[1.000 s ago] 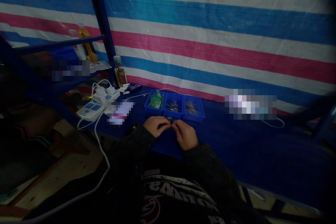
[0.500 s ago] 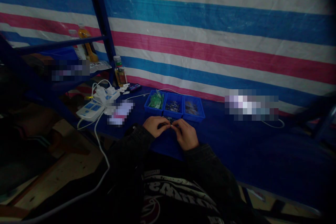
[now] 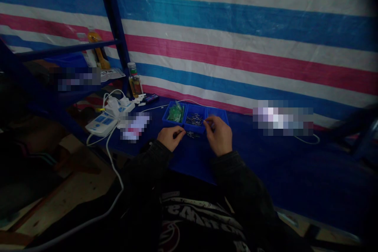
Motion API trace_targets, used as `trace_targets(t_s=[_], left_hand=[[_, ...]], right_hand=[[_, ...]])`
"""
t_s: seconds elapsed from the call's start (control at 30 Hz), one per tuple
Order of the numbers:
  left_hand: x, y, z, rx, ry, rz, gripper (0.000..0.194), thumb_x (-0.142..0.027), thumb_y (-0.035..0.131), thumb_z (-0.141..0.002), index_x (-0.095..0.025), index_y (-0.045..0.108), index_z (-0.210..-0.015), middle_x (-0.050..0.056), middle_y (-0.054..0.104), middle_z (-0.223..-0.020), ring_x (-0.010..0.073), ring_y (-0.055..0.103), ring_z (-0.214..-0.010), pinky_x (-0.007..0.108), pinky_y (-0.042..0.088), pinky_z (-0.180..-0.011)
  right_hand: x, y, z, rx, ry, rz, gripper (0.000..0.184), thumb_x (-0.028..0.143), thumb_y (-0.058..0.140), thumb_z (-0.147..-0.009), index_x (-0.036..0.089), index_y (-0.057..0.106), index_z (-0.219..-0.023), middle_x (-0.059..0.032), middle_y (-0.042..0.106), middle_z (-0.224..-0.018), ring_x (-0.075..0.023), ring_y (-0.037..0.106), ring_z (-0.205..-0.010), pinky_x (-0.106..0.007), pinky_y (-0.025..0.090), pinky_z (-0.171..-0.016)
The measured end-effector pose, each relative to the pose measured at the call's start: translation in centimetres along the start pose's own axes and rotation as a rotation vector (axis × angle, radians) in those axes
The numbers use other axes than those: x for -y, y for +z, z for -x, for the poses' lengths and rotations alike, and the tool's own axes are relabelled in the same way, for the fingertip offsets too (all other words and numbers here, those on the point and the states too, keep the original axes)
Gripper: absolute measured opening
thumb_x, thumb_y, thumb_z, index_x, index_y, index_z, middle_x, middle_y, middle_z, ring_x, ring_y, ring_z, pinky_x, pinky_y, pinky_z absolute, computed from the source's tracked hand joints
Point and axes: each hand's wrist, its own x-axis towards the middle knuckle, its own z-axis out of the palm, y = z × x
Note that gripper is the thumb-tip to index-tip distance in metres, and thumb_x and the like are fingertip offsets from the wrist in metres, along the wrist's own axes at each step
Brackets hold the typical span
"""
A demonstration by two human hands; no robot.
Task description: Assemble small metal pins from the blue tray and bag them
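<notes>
My left hand is at the front of the blue bins, thumb and forefinger pinched; whatever sits between the tips is too small to make out. Beside those fingertips, several thin dark screw-like pieces lie on the blue tabletop. My right hand is at the near edge between the middle and right bins, its fingertips also closed together, their contents unclear. Green plastic packets fill the left bin. More dark, shiny screw-like pieces are in the middle bin. The right bin is partly covered by my right hand.
Left of the bins are a blurred-out bright phone-like item and a white power strip with trailing cables. A bottle stands behind them by the blue frame post. Striped sheeting hangs at the back.
My hands, which met fingertip to fingertip before the bins, have come apart. The right one moved right and forward to the bins; the left one shifted slightly left, revealing the loose pieces.
</notes>
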Motion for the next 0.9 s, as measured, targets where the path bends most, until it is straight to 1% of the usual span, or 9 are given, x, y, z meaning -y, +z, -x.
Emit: trace_targets(t_s=[0.07,0.13,0.2,0.3,0.4,0.57,0.67,0.9], left_hand=[[0.3,0.1,0.0,0.004,-0.024,-0.022,0.024,-0.04,0.056,-0.091,-0.022,0.073,-0.089,-0.001,0.07,-0.067,0.0124,0.063,-0.063,0.021,0.043,-0.063],[0.4,0.2,-0.1,0.007,-0.046,-0.049,0.025,-0.042,0.056,-0.091,-0.024,0.073,-0.09,-0.001,0.07,-0.068,0.0124,0.062,-0.063,0.021,0.042,-0.061],[0.5,0.2,-0.1,0.012,-0.076,-0.086,0.025,-0.043,0.055,-0.091,-0.025,0.073,-0.091,-0.001,0.071,-0.071,0.0128,0.063,-0.064,0.021,0.042,-0.061],[0.4,0.1,-0.1,0.024,-0.147,-0.17,0.024,-0.044,0.056,-0.089,-0.027,0.074,-0.091,0.0,0.072,-0.074,0.014,0.063,-0.066,0.023,0.04,-0.059],[0.3,0.1,-0.2,0.048,-0.204,-0.245,0.021,-0.043,0.059,-0.087,-0.03,0.074,-0.094,-0.001,0.073,-0.076,0.016,0.065,-0.071,0.024,0.038,-0.059],[0.4,0.0,-0.2,0.095,-0.178,-0.276,0.022,-0.039,0.061,-0.087,-0.033,0.073,-0.104,-0.002,0.073,-0.074,0.0184,0.066,-0.072,0.025,0.04,-0.059],[0.6,0.1,-0.2,0.105,-0.149,-0.282,0.024,-0.038,0.061,-0.087,-0.033,0.072,-0.107,-0.002,0.073,-0.072,0.0183,0.066,-0.07,0.025,0.04,-0.06],[0.6,0.2,-0.2,0.129,-0.134,-0.297,0.03,-0.038,0.061,-0.087,-0.032,0.069,-0.115,-0.001,0.073,-0.074,0.0176,0.066,-0.07,0.025,0.041,-0.061]], right_hand=[[-0.1,0.2,-0.6,0.014,0.021,0.017,0.023,0.03,0.053,-0.093,0.02,0.062,-0.111,-0.0041,0.068,-0.089,-0.0185,0.06,-0.074,-0.029,0.041,-0.069],[-0.2,0.6,-0.2,0.035,0.034,0.025,0.026,0.03,0.053,-0.093,0.02,0.061,-0.115,-0.0043,0.068,-0.09,-0.0185,0.061,-0.076,-0.029,0.041,-0.07],[-0.3,1.0,0.9,0.089,0.047,0.048,0.021,0.03,0.052,-0.093,0.02,0.063,-0.108,-0.004,0.067,-0.088,-0.0183,0.061,-0.076,-0.028,0.04,-0.069],[-0.1,1.6,2.4,0.247,0.034,0.125,0.011,0.028,0.054,-0.092,0.024,0.065,-0.094,-0.0016,0.067,-0.086,-0.0168,0.061,-0.076,-0.026,0.037,-0.063],[0.4,2.0,3.0,0.337,0.015,0.199,0.008,0.028,0.056,-0.092,0.025,0.064,-0.093,-0.0003,0.066,-0.089,-0.0153,0.061,-0.076,-0.026,0.034,-0.059],[1.0,2.4,3.0,0.378,-0.014,0.277,0.008,0.032,0.057,-0.093,0.025,0.062,-0.092,-0.0017,0.066,-0.091,-0.0157,0.063,-0.075,-0.027,0.031,-0.055],[1.3,2.5,3.0,0.395,-0.027,0.301,0.012,0.033,0.057,-0.093,0.024,0.062,-0.089,-0.0032,0.066,-0.091,-0.0161,0.063,-0.074,-0.027,0.031,-0.054],[1.4,2.7,3.1,0.395,-0.002,0.31,0.011,0.029,0.053,-0.094,0.023,0.061,-0.088,-0.0037,0.065,-0.092,-0.0156,0.062,-0.072,-0.027,0.031,-0.055]])
